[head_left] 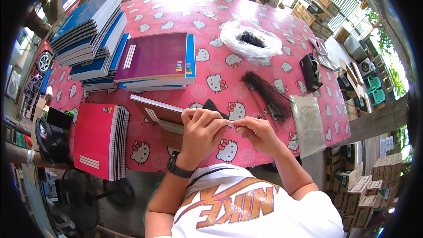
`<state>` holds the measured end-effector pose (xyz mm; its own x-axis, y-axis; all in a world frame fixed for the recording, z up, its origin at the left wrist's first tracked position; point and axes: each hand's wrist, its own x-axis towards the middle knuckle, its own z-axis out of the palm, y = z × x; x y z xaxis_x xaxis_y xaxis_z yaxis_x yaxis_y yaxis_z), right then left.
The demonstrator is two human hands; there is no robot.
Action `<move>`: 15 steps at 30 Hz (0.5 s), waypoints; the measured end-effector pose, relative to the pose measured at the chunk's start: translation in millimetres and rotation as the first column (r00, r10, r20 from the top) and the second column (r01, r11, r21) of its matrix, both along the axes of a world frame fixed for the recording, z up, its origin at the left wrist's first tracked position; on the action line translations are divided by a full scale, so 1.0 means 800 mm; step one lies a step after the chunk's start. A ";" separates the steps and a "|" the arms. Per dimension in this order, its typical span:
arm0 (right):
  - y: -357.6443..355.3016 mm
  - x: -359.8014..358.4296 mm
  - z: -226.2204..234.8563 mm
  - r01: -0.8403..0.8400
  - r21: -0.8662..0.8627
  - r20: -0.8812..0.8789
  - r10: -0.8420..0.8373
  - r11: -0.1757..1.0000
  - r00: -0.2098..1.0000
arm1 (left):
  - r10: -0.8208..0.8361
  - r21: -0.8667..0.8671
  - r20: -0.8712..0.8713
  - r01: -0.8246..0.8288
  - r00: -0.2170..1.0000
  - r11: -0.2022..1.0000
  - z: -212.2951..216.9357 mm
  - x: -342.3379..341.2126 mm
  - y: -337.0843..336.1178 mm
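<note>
My left hand (pixel 203 128), with a black watch on its wrist, is closed around a brown-covered notebook (pixel 164 117). The notebook is tilted up, its long edge with a row of holes or wire facing up. At the end of that edge, my right hand (pixel 255 133) pinches with thumb and forefinger; what lies between them is too small to make out. The fingertips of both hands almost meet. Just behind the hands is a dark pointed object (pixel 215 107), partly hidden. Black spiral binding coils (pixel 269 99) lie in a heap beyond my right hand.
Blue notebooks (pixel 94 26) are stacked high at the far left, beside a purple notebook (pixel 154 55) on a pile. Red notebooks (pixel 97 139) lie near left. Rightward are a plastic bag (pixel 229 35) of black coils, a black tape dispenser (pixel 310 74) and clear plastic sleeves (pixel 308 125).
</note>
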<state>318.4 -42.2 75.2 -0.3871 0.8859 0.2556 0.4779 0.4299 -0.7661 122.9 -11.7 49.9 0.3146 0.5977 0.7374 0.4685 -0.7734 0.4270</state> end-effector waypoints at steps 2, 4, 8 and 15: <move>0.000 -0.007 0.012 0.072 0.055 0.035 -0.074 0.996 0.997 | -0.004 -0.019 0.005 0.004 1.000 1.000 0.004 0.000 0.000; -0.002 -0.004 0.012 0.096 0.035 0.054 -0.098 0.995 0.994 | 0.001 -0.100 -0.034 -0.004 0.999 0.995 0.008 0.001 -0.002; -0.008 -0.003 -0.002 0.080 0.031 -0.012 -0.080 0.996 0.997 | -0.025 -0.135 -0.039 0.020 0.999 0.991 0.009 0.000 -0.006; 0.041 0.011 -0.014 0.015 -0.472 -0.119 -0.080 0.881 0.990 | -0.142 -0.212 -0.148 0.109 0.979 0.971 0.011 -0.017 -0.017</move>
<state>327.5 -9.2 64.3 -0.3335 0.9309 -0.1488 0.3696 -0.0161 -0.9291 109.3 -25.4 58.7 0.5010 0.6770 0.5392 0.4487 -0.7359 0.5071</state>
